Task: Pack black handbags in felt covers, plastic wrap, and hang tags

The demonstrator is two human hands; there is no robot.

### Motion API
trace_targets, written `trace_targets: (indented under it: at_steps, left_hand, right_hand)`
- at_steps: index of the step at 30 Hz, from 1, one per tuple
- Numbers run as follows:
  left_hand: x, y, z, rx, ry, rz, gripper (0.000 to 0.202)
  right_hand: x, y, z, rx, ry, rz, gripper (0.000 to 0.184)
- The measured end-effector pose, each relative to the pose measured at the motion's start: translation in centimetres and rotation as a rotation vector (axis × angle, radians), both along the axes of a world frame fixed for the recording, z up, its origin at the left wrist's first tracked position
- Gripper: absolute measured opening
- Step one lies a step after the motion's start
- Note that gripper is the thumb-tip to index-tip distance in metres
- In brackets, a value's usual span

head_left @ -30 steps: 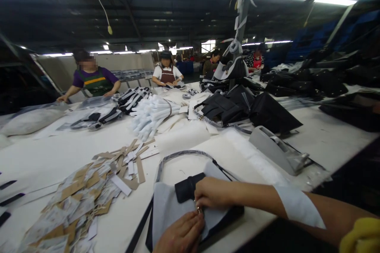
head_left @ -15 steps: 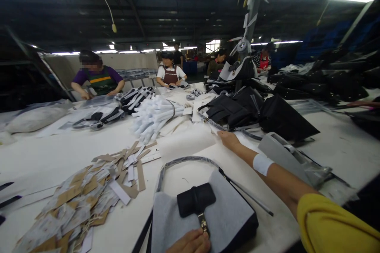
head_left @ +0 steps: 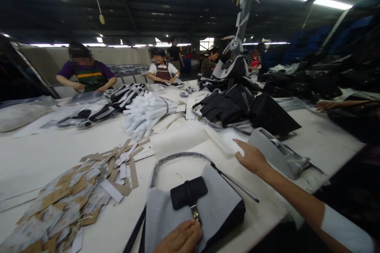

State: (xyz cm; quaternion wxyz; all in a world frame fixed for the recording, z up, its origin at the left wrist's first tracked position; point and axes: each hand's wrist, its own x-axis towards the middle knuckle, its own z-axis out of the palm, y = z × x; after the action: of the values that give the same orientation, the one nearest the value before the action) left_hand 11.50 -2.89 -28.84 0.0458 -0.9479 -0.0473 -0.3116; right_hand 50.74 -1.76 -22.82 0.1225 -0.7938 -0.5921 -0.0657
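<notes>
A black handbag (head_left: 224,189) lies in front of me, its front covered by a grey protective sheet (head_left: 157,209). A black flap piece (head_left: 189,192) and a gold clasp (head_left: 195,214) show on top, and a wrapped handle (head_left: 178,155) loops behind it. My left hand (head_left: 179,238) is closed on the front of the bag just below the clasp, fingers together. Beyond the bag, my right hand (head_left: 252,158) has thumb and forefinger at the edge of a thin white sheet (head_left: 222,140), apparently pinching it; the exact contact is blurred.
Brown and white tags (head_left: 68,197) lie heaped at left. White rolled strips (head_left: 148,112) are bundled behind. Black bags (head_left: 228,104) are piled by the post; a grey-wrapped bag (head_left: 270,150) lies right of my right hand. Several co-workers sit across; another person's arm (head_left: 341,104) reaches in at right.
My right hand has drawn back toward me and to the right, and the white sheet's edge has come with it. My left hand stays on the handbag. The view has shifted slightly.
</notes>
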Motion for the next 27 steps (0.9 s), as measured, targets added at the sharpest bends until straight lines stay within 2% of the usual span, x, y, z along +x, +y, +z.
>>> trace_targets:
  at_steps: [4,7,10,13,15,17,19,22,25,27]
  left_hand:
    - [0.0,-0.6,0.9,-0.079,-0.006,-0.012,0.028]
    - [-0.2,-1.2,1.8,-0.177,0.079,0.008,0.034]
    - [-0.4,-1.8,2.1,-0.304,0.134,0.054,0.038]
    - [-0.5,-2.1,2.1,-0.386,0.128,0.054,0.040]
    - [-0.6,-2.0,2.1,-0.422,0.133,0.052,0.040]
    - [-0.7,-2.0,2.1,-0.448,0.151,0.051,0.039]
    - [-0.8,-2.1,2.2,-0.463,0.171,0.049,0.038]
    - [-1.0,-2.5,1.9,-0.441,0.210,0.124,0.038]
    - [-1.2,-2.9,1.5,-0.396,0.264,0.237,0.039]
    - [-1.2,-3.1,1.3,-0.381,0.282,0.259,0.040]
  right_hand:
    - [-2.3,4.5,-0.1,-0.093,0.017,0.047,0.063]
    - [-3.2,7.0,-0.1,-0.165,0.023,0.023,0.058]
    - [-3.1,6.5,1.0,-0.213,0.019,-0.013,0.050]
    - [-3.7,3.6,3.4,-0.179,-0.002,0.009,0.048]
    - [-5.3,1.1,5.2,-0.095,0.006,0.160,0.049]
    - [-7.8,-1.4,6.5,0.012,0.059,0.475,0.049]
    - [-10.6,-3.4,6.6,0.012,0.106,0.785,0.057]
    - [-13.4,-5.4,4.6,-0.111,0.094,1.066,0.069]
    - [-14.0,-6.2,1.7,-0.206,0.074,1.138,0.069]
    - [-13.6,-6.3,0.4,-0.234,0.076,1.139,0.067]
